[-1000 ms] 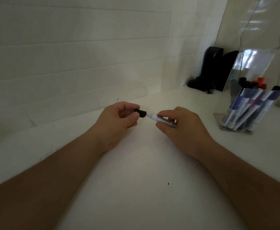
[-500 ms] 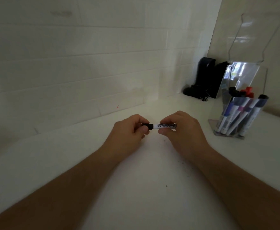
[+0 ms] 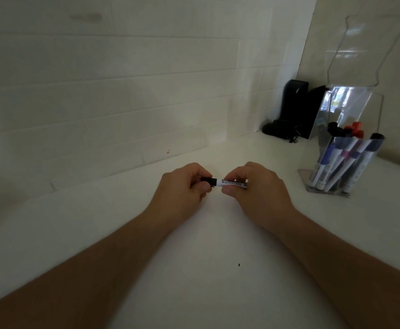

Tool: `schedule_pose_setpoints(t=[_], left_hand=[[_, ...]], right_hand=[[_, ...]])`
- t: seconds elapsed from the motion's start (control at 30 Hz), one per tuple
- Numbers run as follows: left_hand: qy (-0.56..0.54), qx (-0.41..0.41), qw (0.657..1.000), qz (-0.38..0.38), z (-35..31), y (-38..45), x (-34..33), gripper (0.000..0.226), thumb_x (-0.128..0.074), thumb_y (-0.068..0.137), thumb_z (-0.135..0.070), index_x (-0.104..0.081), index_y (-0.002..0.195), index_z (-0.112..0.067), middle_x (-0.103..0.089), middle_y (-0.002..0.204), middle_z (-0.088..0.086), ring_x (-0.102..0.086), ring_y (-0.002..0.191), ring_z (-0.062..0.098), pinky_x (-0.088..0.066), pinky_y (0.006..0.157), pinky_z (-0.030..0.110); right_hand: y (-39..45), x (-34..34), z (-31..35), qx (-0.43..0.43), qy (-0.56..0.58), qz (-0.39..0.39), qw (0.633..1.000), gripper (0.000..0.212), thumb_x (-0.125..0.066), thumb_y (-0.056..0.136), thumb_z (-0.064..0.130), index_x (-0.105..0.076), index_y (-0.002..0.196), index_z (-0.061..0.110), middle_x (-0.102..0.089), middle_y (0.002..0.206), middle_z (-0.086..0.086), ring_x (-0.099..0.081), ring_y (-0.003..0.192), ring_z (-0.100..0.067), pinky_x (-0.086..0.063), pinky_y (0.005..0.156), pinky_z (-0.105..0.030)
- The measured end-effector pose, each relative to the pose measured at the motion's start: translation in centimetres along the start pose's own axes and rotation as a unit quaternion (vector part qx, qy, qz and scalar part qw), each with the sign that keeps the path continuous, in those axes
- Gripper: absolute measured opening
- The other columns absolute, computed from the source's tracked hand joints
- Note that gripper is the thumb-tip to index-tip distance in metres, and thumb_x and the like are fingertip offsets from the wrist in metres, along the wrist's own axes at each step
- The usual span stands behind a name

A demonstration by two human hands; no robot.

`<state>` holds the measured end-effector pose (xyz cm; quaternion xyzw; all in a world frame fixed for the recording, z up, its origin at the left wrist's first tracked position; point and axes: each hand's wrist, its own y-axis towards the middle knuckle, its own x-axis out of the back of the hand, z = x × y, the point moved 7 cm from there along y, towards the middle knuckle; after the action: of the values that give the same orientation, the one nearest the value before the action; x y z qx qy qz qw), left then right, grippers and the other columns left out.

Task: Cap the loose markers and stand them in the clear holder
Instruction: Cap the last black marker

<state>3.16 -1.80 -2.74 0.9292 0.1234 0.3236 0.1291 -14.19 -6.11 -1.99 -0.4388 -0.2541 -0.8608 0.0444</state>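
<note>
A white whiteboard marker lies level between my two hands above the white table. My right hand pinches its barrel. My left hand grips the black cap, which sits on the marker's left end. At the right stands the clear holder, with several capped markers leaning inside it, their caps blue, black and red.
A black object with a cord stands in the corner behind the holder. A white tiled wall runs along the back and left of the white table.
My left hand brought the black cap onto the marker's tip and pushed it on. Both hands moved slightly lower in view and closer together.
</note>
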Motion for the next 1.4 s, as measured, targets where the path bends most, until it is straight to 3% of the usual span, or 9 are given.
schedule_pose_setpoints(t=[0.27,0.37,0.5,0.6,0.8,0.87,0.97,1.2,1.4], left_hand=[[0.056,-0.060,0.996,-0.018,-0.9,-0.7,0.2,0.016,-0.065,0.092,-0.016,-0.069,0.100,-0.029,-0.070,0.077,-0.014,-0.064,0.072,0.003,-0.051,0.071,0.022],[0.078,-0.137,0.987,-0.020,-3.3,-1.3,-0.2,0.012,-0.067,0.092,-0.022,-0.068,0.102,-0.029,-0.070,0.084,-0.015,-0.064,0.076,0.004,-0.050,0.072,0.024],[-0.008,-0.144,0.988,-0.058,-8.3,-0.6,0.5,0.020,-0.064,0.095,-0.032,-0.057,0.113,-0.032,-0.072,0.086,-0.011,-0.065,0.078,0.004,-0.047,0.068,0.014],[-0.073,-0.141,0.986,-0.041,-12.8,0.9,-0.6,0.036,-0.065,0.092,-0.041,-0.046,0.123,-0.039,-0.070,0.096,-0.014,-0.066,0.086,0.001,-0.046,0.069,0.008],[0.071,-0.226,0.969,0.063,-17.6,2.6,-9.3,0.047,-0.065,0.093,-0.031,-0.049,0.136,-0.040,-0.039,0.138,-0.010,-0.045,0.124,0.010,-0.048,0.104,0.037],[0.099,-0.209,0.968,0.094,-18.4,3.2,-11.9,0.058,-0.064,0.093,-0.031,-0.040,0.144,-0.042,-0.027,0.148,-0.008,-0.035,0.136,0.019,-0.040,0.113,0.040],[0.140,-0.200,0.965,0.098,-19.6,4.0,-14.5,0.072,-0.065,0.092,-0.031,-0.026,0.151,-0.043,-0.014,0.156,-0.003,-0.021,0.144,0.028,-0.031,0.114,0.039],[0.192,-0.193,0.960,0.068,-19.4,5.1,-16.2,0.075,-0.066,0.090,-0.027,-0.024,0.149,-0.045,-0.018,0.153,0.002,-0.029,0.139,0.030,-0.043,0.105,0.040],[0.179,-0.189,0.964,0.047,-19.4,5.1,-16.2,0.070,-0.064,0.090,-0.026,-0.028,0.148,-0.041,-0.034,0.142,0.006,-0.040,0.129,0.028,-0.049,0.100,0.042]], right_hand=[[-0.6,0.1,0.4,-0.008,0.039,0.014,0.999,0.009,-0.071,0.088,0.043,-0.065,0.090,0.036,-0.063,0.088,0.012,-0.058,0.083,-0.011,-0.047,0.075,-0.033],[-1.0,2.0,2.3,0.064,-0.104,0.001,0.993,0.012,-0.059,0.093,0.046,-0.064,0.099,0.038,-0.065,0.089,0.013,-0.052,0.093,-0.014,-0.040,0.088,-0.041],[-0.1,7.0,4.0,0.109,-0.076,0.034,0.991,0.012,-0.060,0.095,0.040,-0.067,0.096,0.030,-0.066,0.089,0.009,-0.058,0.087,-0.014,-0.049,0.077,-0.038],[0.3,15.2,3.9,0.108,-0.042,-0.063,0.991,0.007,-0.063,0.095,0.038,-0.064,0.097,0.031,-0.059,0.084,0.015,-0.055,0.075,-0.001,-0.042,0.065,-0.024],[0.2,28.1,-2.5,0.055,0.070,-0.276,0.957,0.044,-0.071,0.093,0.025,-0.050,0.131,0.037,-0.066,0.098,0.016,-0.066,0.075,0.006,-0.047,0.059,-0.007],[0.7,27.9,-5.4,0.023,0.047,-0.262,0.964,0.054,-0.069,0.095,0.022,-0.039,0.138,0.038,-0.066,0.104,0.011,-0.067,0.076,-0.001,-0.049,0.064,-0.012],[1.1,26.2,-8.5,0.026,0.023,-0.236,0.971,0.041,-0.063,0.098,0.017,-0.041,0.132,0.026,-0.066,0.107,0.000,-0.068,0.078,-0.013,-0.057,0.072,-0.029],[2.1,25.7,-10.2,0.055,0.000,-0.254,0.966,0.035,-0.061,0.099,0.016,-0.047,0.130,0.019,-0.063,0.101,0.001,-0.064,0.079,-0.018,-0.051,0.071,-0.028],[3.1,22.1,-11.8,0.026,-0.126,-0.081,0.988,0.028,-0.061,0.098,0.027,-0.054,0.125,0.024,-0.071,0.098,-0.004,-0.063,0.074,-0.016,-0.045,0.057,-0.020]])
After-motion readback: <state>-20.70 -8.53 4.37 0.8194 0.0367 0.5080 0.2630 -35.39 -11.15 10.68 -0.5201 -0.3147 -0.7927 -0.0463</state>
